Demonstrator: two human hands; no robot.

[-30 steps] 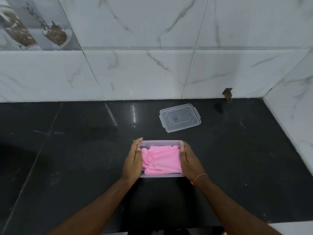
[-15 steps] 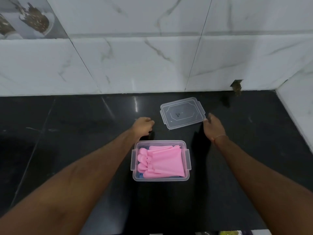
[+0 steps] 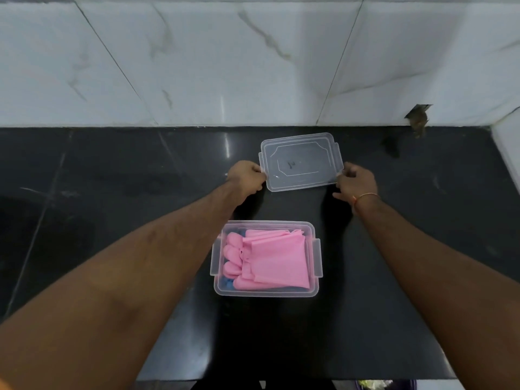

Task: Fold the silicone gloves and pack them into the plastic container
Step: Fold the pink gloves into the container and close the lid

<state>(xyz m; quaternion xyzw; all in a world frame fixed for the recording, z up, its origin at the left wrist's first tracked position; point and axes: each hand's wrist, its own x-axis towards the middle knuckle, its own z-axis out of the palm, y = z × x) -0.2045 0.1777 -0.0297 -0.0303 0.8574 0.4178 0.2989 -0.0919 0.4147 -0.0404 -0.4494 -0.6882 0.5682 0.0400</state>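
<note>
Folded pink silicone gloves lie inside the clear plastic container, which stands open on the black counter near me. A bit of blue shows under them at the container's lower left. Farther back lies the clear lid. My left hand pinches the lid's left edge and my right hand pinches its right edge. Both arms reach past the container on either side.
The black stone counter ends at a white marble-tiled wall behind the lid. A side wall closes the right end. A small broken gap shows in the tile at the back right. The counter's front edge runs just below the container.
Both hands left the container's sides, reached back to the lid and took hold of its two short edges. The view has tilted down and closer.
</note>
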